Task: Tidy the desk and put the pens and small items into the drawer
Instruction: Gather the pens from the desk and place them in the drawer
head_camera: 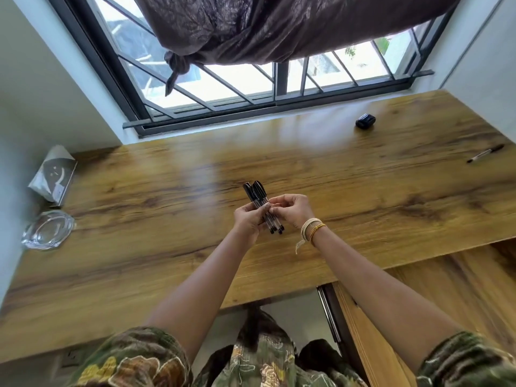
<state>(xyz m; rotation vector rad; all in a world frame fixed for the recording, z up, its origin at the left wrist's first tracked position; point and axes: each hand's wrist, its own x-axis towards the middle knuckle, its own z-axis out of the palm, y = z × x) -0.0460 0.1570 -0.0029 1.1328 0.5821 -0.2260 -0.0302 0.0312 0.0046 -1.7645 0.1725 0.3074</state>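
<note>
Gathering step: the left hand [247, 219] grips a bundle of pens [262, 208] above mid-worktop [139, 247]; the right hand [290, 209] pinches it; next, seemingly, fetch the far-right pen [485, 153] and small black case [365, 121].

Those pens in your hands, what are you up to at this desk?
A person is gathering a bundle of pens above the wooden desk. The left hand grips the bundle while the right hand pinches it with its fingers. One more pen and a small black case lie at the far right. A glass ashtray and a grey packet sit at the left edge.
</note>
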